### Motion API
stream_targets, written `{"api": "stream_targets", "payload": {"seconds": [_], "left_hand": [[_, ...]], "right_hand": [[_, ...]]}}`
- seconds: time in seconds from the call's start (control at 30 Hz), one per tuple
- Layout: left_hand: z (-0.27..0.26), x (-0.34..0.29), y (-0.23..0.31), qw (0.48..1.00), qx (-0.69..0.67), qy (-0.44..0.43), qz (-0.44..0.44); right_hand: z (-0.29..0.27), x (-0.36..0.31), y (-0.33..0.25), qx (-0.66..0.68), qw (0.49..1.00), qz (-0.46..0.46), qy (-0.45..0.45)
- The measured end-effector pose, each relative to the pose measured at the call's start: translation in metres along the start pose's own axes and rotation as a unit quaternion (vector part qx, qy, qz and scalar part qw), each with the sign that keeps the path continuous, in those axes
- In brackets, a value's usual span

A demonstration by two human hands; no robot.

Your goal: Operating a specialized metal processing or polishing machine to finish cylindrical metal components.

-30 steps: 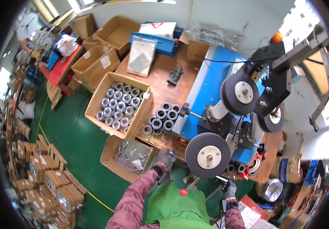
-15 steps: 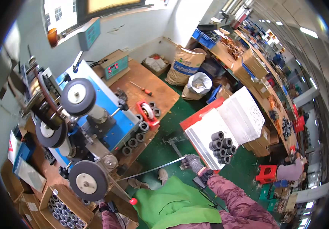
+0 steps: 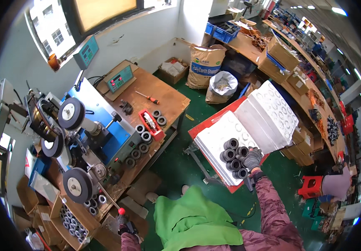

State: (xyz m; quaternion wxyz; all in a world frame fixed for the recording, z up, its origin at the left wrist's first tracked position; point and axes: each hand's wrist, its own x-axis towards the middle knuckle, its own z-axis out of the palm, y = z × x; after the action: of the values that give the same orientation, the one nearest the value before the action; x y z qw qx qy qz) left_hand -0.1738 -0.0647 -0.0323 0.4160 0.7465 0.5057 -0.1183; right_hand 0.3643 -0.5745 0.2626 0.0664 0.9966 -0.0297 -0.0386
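My right hand (image 3: 251, 160), in a grey glove, reaches onto a small stack of black rings (image 3: 231, 154). Its fingers curl around a ring at the stack's right side and partly hide it. The rings rest on white sheeting (image 3: 226, 123) over a red-edged stand (image 3: 195, 130). At the lower left, my left hand (image 3: 123, 222), in a dark glove, is just below the red ball knob (image 3: 122, 211) of a machine lever. Its fingers are too dark and small to read, so whether they touch the knob is unclear. The machine's rubber-tyred wheel (image 3: 77, 185) is beside the lever.
More rings (image 3: 135, 154) line the wooden bench (image 3: 170, 94), near a red bracket with a wheel (image 3: 150, 124) and a screwdriver (image 3: 147, 97). A cardboard box (image 3: 86, 217) of rings stands lower left. Sacks (image 3: 205, 67) stand at the back. Another person (image 3: 335, 184) works far right.
My right hand has moved right and up, from beside the stand onto the rings. A thin pale strip reaching that hand no longer shows. My left hand is more visible beside the lever knob.
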Motion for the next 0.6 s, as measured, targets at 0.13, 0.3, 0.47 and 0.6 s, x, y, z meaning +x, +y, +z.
{"api": "stream_targets", "payload": {"seconds": [0.13,0.3,0.47,0.6], "left_hand": [[0.008,-0.029,-0.010,0.944,-0.315,0.091,-0.041],[0.040,-0.061,0.006,0.847,-0.519,0.085,-0.077],[0.004,-0.096,0.022,0.856,-0.458,0.100,-0.219],[-0.010,-0.127,0.005,0.820,-0.509,0.131,-0.227]], "right_hand": [[-0.005,0.004,-0.021,0.076,0.994,-0.076,0.037],[-0.017,0.012,-0.041,0.349,0.928,-0.116,0.057],[-0.090,-0.009,-0.198,0.422,0.804,-0.407,0.103],[-0.140,-0.097,-0.353,0.341,0.716,-0.595,0.126]]}}
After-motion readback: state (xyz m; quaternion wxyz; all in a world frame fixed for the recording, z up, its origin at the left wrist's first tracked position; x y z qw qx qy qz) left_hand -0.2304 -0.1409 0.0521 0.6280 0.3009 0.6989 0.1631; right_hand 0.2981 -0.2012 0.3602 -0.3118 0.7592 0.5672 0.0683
